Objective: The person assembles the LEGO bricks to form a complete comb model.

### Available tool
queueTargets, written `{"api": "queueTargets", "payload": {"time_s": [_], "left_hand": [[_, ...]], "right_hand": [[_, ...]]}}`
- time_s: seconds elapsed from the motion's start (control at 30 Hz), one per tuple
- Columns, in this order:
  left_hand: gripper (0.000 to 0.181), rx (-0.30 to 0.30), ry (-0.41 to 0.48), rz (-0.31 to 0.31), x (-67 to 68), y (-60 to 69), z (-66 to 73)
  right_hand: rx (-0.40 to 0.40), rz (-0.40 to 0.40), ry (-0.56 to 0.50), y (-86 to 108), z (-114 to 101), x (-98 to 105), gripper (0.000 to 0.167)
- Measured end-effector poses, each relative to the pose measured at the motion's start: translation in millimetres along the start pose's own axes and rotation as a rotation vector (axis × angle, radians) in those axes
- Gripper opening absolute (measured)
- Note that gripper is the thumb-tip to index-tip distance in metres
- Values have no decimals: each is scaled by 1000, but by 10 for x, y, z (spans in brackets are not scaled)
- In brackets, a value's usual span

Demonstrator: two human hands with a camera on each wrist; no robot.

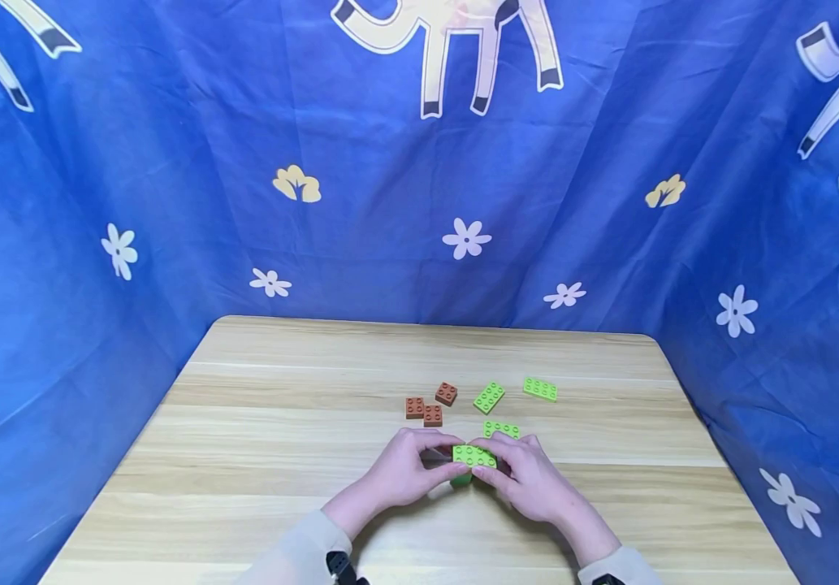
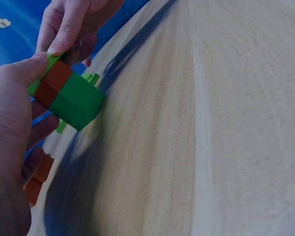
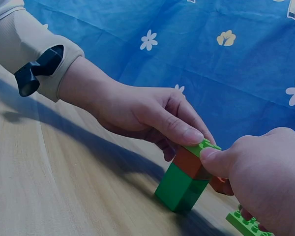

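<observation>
Stack, one, of three toy pieces: green brick [image 3: 179, 189] at the bottom, brown brick [image 2: 54, 82] in the middle, light-green top plate [image 1: 474, 455] above. Appears to stand on the wooden table [image 1: 244, 455], a little nearer the right edge than the left, well apart from the far edge. Top plate seems to overhang toward the right edge.

Left hand [image 1: 406, 470]: thumb and fingers pinching the left end of the top plate.

Right hand [image 1: 530, 478]: thumb and fingers pinching the other end; the two thumbs nearly meet.

Loose brown bricks, three: a pair [image 1: 415, 408] side by side beyond the left hand; a third brown brick [image 1: 446, 394] just beside them, closer to the far edge.

Loose light-green plates, three: a near plate [image 1: 502, 429], partly hidden by the right hand; a slanted plate [image 1: 489, 398] behind it; an outer plate [image 1: 540, 388], nearest the far right corner.

Step, as judged: seating the top plate on the brown brick. Next move probably calls for lining up studs, then even downward pressure with the base kept steady.
</observation>
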State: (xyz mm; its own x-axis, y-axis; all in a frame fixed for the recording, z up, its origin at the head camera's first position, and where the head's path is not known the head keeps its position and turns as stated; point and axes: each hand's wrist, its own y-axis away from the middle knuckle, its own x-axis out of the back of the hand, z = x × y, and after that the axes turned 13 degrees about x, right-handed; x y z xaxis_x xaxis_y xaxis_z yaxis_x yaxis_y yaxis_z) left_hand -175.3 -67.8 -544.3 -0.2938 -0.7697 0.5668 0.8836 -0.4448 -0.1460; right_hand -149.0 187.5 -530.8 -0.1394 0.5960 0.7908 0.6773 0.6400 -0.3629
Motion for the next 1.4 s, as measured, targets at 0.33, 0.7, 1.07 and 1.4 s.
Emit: {"api": "queueTargets", "payload": {"time_s": [0.33, 0.7, 1.07, 1.4], "left_hand": [[45, 18, 21, -40, 98, -11, -23], [51, 82, -77, -59, 316, -60, -68], [48, 94, -124, 53, 410, -125, -214], [52, 148, -146, 135, 484, -199, -358]], "right_hand": [[-1, -11, -9, -15, 14, 20, 35], [-9, -14, -9, -19, 2, 22, 36], [-31, -30, -11, -31, -1, 15, 42], [-60, -39, -30, -8, -5, 23, 44]]}}
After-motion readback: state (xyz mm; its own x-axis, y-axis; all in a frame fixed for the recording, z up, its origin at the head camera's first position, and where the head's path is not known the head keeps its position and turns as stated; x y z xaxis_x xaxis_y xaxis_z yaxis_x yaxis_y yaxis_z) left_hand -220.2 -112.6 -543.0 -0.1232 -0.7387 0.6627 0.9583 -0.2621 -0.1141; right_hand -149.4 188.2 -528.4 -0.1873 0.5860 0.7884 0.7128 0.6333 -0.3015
